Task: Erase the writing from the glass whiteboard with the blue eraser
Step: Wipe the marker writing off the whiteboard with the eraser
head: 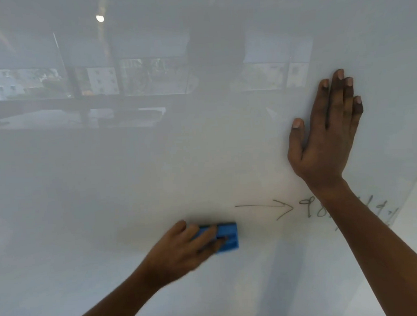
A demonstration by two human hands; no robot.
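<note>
The glass whiteboard [107, 175] fills nearly the whole view. My left hand [183, 248] grips the blue eraser [228, 236] and presses it against the glass low in the middle; both look blurred. Dark writing [311, 206] stands to the right of the eraser: a long arrow [265, 206] pointing right, then digits partly hidden behind my right forearm, with more marks beyond it. My right hand [327, 132] lies flat on the glass above the writing, fingers straight and pointing up.
The board's right edge [412, 193] runs diagonally at the far right, with a pale wall beyond. The glass reflects windows, ceiling lights and a dark figure across its upper half.
</note>
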